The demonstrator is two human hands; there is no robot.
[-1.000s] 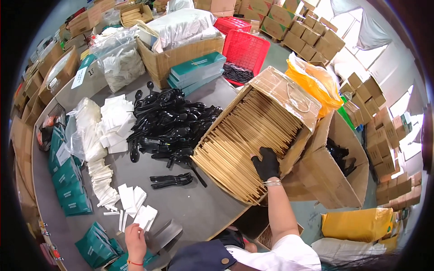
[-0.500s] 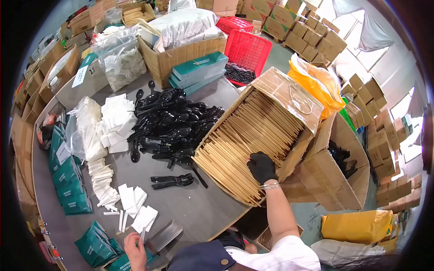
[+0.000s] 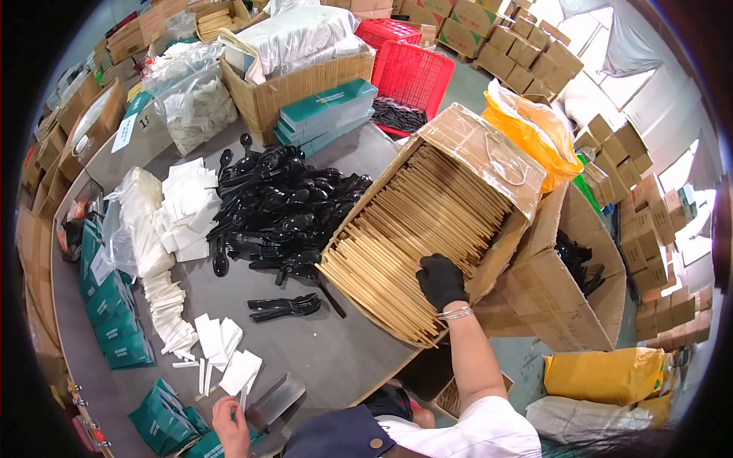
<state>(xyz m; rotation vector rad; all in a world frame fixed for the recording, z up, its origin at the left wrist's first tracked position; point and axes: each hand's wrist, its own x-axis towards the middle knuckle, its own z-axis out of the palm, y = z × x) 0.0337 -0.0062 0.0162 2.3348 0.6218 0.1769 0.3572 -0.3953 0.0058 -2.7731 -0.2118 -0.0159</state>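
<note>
Grey tabletop (image 3: 355, 355) bears a cardboard box (image 3: 477, 149) whose wooden sticks (image 3: 382, 282) slant far-left to near-right beneath the nearer right hand (image 3: 442, 282), its curled fingers' grip hidden, while the left hand (image 3: 231, 426) pinches a pale strip (image 3: 243, 396) well apart.

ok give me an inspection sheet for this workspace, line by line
Surface: grey tabletop, partly covered.
Job's things: wooden sticks in an open carton; loose pile of black cutlery; white packets left of it.
Clutter: teal pouches along the table's left side.
Grips: gloved right grip curled over the sticks; bare left grip beside a grey metal-looking holder, hold unclear.
Cables: nothing seen.
Surroundings: red crate, orange bag, stacked cartons.
</note>
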